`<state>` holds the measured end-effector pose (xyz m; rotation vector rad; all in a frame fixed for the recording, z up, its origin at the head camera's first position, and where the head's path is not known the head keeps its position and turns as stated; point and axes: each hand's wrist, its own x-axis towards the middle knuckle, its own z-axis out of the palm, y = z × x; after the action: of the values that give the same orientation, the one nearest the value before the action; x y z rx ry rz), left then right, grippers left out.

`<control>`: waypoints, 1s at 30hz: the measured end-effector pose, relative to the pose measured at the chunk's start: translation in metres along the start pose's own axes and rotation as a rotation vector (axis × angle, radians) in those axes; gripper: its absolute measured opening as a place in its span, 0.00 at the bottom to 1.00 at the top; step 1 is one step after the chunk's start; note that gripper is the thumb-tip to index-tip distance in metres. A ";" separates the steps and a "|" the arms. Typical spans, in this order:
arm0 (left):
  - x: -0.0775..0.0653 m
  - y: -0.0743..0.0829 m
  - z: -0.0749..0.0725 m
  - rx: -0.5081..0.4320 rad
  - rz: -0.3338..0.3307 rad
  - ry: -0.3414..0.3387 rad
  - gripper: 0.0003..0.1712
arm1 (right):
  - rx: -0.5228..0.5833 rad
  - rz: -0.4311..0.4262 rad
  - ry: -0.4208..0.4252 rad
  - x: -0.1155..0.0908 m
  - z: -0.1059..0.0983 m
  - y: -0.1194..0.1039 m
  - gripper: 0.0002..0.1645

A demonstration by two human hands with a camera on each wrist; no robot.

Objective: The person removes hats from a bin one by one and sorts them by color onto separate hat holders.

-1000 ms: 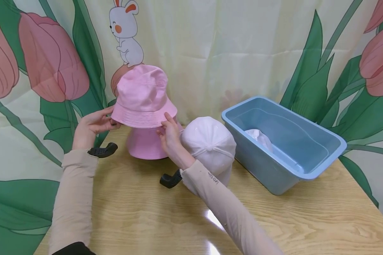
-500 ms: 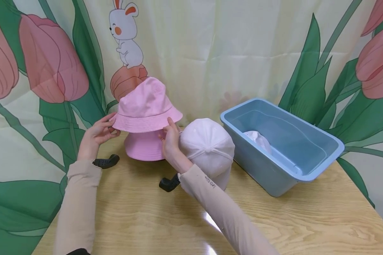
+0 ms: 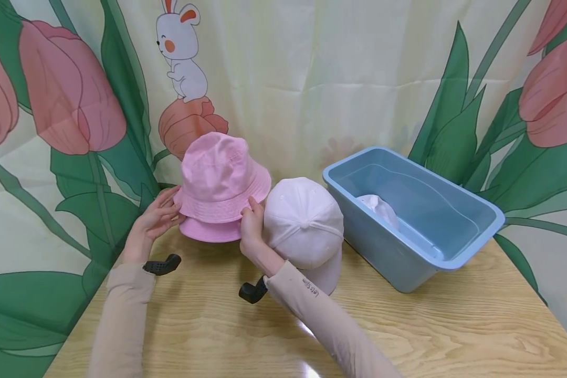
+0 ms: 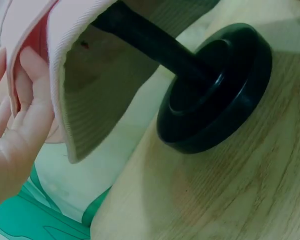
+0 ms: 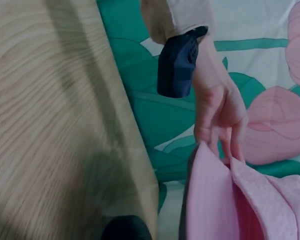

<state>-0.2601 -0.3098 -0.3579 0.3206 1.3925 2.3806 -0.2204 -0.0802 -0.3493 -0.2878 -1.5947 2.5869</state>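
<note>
A pink bucket hat [image 3: 217, 178] sits over another pink bucket hat [image 3: 210, 232], whose brim shows below it. My left hand [image 3: 159, 216] pinches the upper hat's brim at its left side; in the left wrist view its fingers [image 4: 36, 95] reach between the two brims. At the right side of that brim, my right hand [image 3: 253, 228] pinches with thumb and fingers. Under the lower hat stands a black stand with a round base [image 4: 215, 95]. The right wrist view shows the left hand [image 5: 221, 112] at the brims; the right hand is not seen there.
A white baseball cap [image 3: 304, 226] stands right beside my right hand, partly behind the wrist. Further right is a blue plastic bin [image 3: 413, 252] with a white cloth item [image 3: 381, 207] inside. A printed curtain [image 3: 359, 79] hangs behind the wooden table [image 3: 193, 325].
Both hands have lowered the upper pink hat, which has tilted on the way, down over the lower one. Less of the lower hat shows now.
</note>
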 end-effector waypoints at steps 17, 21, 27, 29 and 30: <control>-0.001 -0.008 0.005 0.079 -0.033 0.079 0.27 | 0.341 0.252 -0.016 -0.012 0.006 0.011 0.36; -0.003 -0.011 0.006 0.152 -0.078 0.134 0.36 | 0.350 0.258 0.007 -0.009 0.002 0.019 0.37; -0.008 -0.012 0.004 0.154 -0.131 0.124 0.33 | 0.311 0.255 0.038 -0.009 -0.002 0.031 0.35; -0.008 -0.010 0.003 0.160 -0.147 0.115 0.33 | 0.298 0.237 0.041 -0.010 -0.002 0.031 0.35; -0.008 -0.008 0.003 0.159 -0.159 0.121 0.33 | 0.294 0.229 0.036 -0.011 -0.001 0.030 0.36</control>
<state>-0.2506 -0.3073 -0.3639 0.1031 1.6034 2.1974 -0.2086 -0.0948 -0.3757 -0.5146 -1.2094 2.9184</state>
